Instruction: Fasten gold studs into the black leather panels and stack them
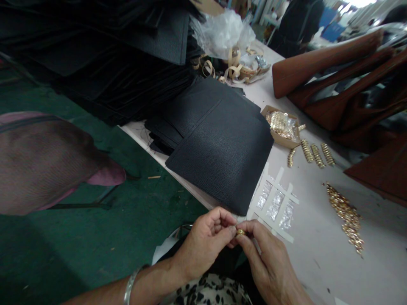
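My left hand (206, 237) and my right hand (267, 254) meet over my lap at the table's near edge. Between their fingertips is a small gold metal fitting (241, 232); its exact kind is too small to make out. Right thumb and forefinger pinch it from one side, left thumb and fingers close on its other side. Just beyond my hands lies a black leather panel (225, 165) on top of similar pieces. To the right, a loose pile of small gold fittings (346, 216) is spread on the table.
A small cardboard box (282, 140) of gold fittings stands behind short gold rows (317, 156). Taped clear packets (276, 204) lie nearer. Brown leather pieces (324, 67) fill the right, black stacks (121, 63) the left. A cloth-covered seat (47, 165) stands beside the table.
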